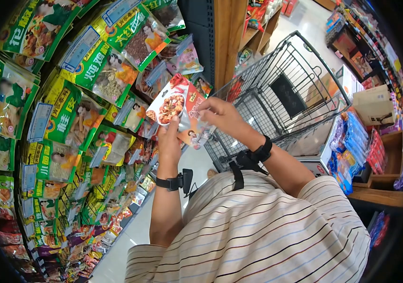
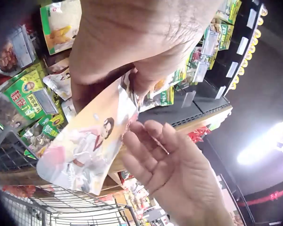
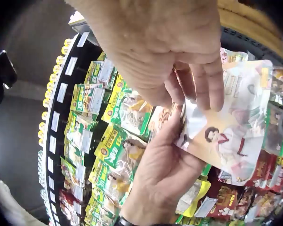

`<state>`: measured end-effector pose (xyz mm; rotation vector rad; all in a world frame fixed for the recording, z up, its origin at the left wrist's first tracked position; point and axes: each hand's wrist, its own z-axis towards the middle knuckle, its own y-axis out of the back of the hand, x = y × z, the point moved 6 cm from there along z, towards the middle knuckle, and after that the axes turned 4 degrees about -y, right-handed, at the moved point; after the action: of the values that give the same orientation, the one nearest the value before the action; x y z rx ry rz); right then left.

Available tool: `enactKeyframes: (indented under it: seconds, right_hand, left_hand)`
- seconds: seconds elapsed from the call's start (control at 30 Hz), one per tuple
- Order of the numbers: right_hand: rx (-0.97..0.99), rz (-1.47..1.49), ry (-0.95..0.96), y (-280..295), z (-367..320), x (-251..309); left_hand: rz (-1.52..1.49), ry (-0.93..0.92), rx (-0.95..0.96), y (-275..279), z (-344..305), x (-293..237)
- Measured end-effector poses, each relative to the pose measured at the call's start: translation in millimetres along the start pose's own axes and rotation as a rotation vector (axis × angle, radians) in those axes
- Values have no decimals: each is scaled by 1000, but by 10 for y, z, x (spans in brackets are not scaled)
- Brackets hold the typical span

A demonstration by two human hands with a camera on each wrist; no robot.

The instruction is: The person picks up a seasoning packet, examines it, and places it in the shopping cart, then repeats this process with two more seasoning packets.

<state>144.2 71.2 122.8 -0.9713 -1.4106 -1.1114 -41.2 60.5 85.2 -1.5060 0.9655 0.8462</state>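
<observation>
- Racked packets hang furthest left, beside the left hand.
- Left grip holds the pouch by its lower-left edge, thumb over the front; of the two hands it has the firmer contact.
- Pouch sits between the hands, up and right of the left grip in the head view, its long axis slanting from upper left to lower right.
- Right grip is at the opposite long edge, fingers bent; whether they pinch it or merely touch, I can't tell.
- Cart stands beyond the right hand.
</observation>
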Motion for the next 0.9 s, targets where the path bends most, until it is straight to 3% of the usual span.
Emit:
enactKeyframes:
  seconds: [0.07, 0.27, 0.37, 0.47, 0.63, 0.73, 0.9]
  right_hand:
    - [-29, 76, -99, 99, 24, -86]
    - [-75, 114, -121, 146, 20, -25]
    - [15, 164, -170, 111, 88, -140]
    - [-68, 168, -166, 125, 78, -157]
    - [-49, 152, -170, 234, -4, -294]
    - [-49, 148, -203, 323, -75, -297]
    - [-82, 139, -238, 462, -179, -338]
  left_hand:
    - [-63, -7, 26, 18, 24, -11]
    - [-75, -5, 39, 37, 56, 17]
    - [-83, 8, 46, 22, 67, 14]
    - [-101, 52, 44, 46, 165, 34]
    - [10, 0, -65, 329, 649, 68]
    - [50, -113, -25, 292, 888, -7]
    - [185, -124, -15, 458, 1170, 121]
